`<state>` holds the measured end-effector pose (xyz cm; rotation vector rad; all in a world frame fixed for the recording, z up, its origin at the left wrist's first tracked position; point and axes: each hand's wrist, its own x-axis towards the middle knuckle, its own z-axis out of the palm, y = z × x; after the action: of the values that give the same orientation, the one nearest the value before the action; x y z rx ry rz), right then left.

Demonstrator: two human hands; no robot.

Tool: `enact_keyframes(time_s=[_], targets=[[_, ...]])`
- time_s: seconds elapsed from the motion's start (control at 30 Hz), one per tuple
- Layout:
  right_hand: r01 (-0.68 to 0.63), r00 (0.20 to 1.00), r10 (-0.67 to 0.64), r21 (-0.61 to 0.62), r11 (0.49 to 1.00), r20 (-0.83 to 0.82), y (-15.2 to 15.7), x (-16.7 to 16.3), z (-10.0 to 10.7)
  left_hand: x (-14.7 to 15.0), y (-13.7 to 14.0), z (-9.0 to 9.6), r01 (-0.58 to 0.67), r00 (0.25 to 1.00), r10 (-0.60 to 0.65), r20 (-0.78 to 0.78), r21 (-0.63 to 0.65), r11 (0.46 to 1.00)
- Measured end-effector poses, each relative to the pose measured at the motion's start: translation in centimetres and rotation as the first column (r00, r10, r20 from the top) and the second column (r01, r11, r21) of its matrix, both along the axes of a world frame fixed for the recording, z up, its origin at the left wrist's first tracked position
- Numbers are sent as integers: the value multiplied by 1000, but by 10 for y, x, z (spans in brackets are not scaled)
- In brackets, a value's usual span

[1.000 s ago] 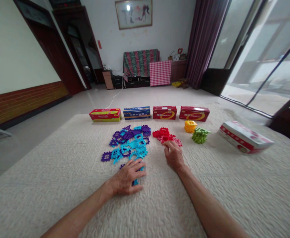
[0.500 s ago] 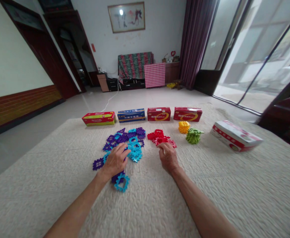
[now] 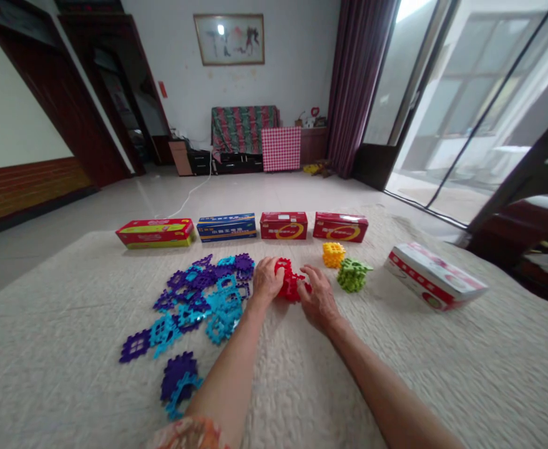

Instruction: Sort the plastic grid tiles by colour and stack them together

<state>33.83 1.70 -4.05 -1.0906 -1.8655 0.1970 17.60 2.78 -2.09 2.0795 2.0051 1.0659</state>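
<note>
A cluster of red toothed interlocking plastic pieces [image 3: 289, 285] lies on the pale quilted cover between my hands. My left hand [image 3: 267, 280] is curled against the cluster's left side, its thumb on the red plastic. From the right, my right hand [image 3: 319, 300] has bent fingers around the edge of the same pieces; its fingertips partly hide them. Left of my left hand, purple pieces [image 3: 215, 274] and light blue pieces [image 3: 225, 315] are spread in a loose heap. A purple piece [image 3: 178, 374] and a light blue frame [image 3: 183, 394] lie nearer, beside my left forearm.
A yellow cube [image 3: 333, 255] and a green block [image 3: 352, 275] sit right of my hands. Behind stand a red-yellow box [image 3: 156, 232], a blue box [image 3: 227, 227] and two red boxes [image 3: 284, 226]. A white-red box [image 3: 435, 277] lies at the right.
My left hand has left the purple and blue heap and moved right to the red pieces. The red pieces are now bunched closer together between both hands. The view has shifted slightly.
</note>
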Motion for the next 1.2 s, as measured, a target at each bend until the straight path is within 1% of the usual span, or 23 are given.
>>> enact_keyframes(time_s=[0.07, 0.13, 0.23, 0.3, 0.37, 0.47, 0.6, 0.67, 0.73, 0.83, 0.9, 0.97, 1.03, 1.1, 1.2], targets=[[5, 1000, -6, -36, 999, -17, 5, 3, -4, 3, 9, -7, -52, 999, 52, -2, -26, 998], [1, 1000, -2, -64, 998, -24, 7, 3, -7, 3, 12, -9, -70, 997, 70, -15, -69, 995], [-12, 1000, 14, -106, 994, 22, 10, 1, -7, 5, 12, -7, -58, 998, 54, -38, -114, 992], [-11, 998, 19, -126, 992, 65, 11, 0, -7, 8, 10, -4, -35, 998, 29, -55, -122, 992], [-16, 997, 26, -132, 991, 73, 13, 1, -6, 11, 6, -2, -9, 998, 1, -69, -120, 993], [-25, 1000, 27, -143, 989, 12, 14, 3, -4, 16, 1, -1, 0, 998, -8, -67, -126, 992], [-8, 998, -2, -166, 986, -58, 15, 6, -2, 17, -1, 1, 12, 999, -17, -32, -160, 987], [-39, 997, 28, -163, 986, -67, 16, 7, -1, 15, 0, 5, 46, 999, -49, -12, -193, 980], [-76, 995, 64, -163, 984, -76, 17, 9, -1, 9, 1, 11, 112, 994, -109, 24, -249, 962], [-97, 993, 83, -189, 977, -84, 19, 11, 0, -2, 1, 20, 242, 969, -207, 135, -353, 904], [-98, 993, 82, -220, 970, -79, 19, 12, 1, -10, 0, 23, 298, 948, -221, 228, -401, 866], [-101, 994, 86, -240, 965, -71, 18, 13, 3, -17, 0, 22, 329, 926, -206, 316, -411, 850], [-110, 993, 97, -244, 963, -68, 17, 13, 5, -22, 0, 18, 361, 902, -210, 376, -393, 846], [-118, 992, 105, -250, 961, -66, 15, 14, 7, -26, 1, 15, 395, 886, -241, 397, -372, 840], [-102, 994, 89, -272, 957, -60, 14, 14, 9, -27, 2, 13, 427, 877, -278, 392, -373, 823]])
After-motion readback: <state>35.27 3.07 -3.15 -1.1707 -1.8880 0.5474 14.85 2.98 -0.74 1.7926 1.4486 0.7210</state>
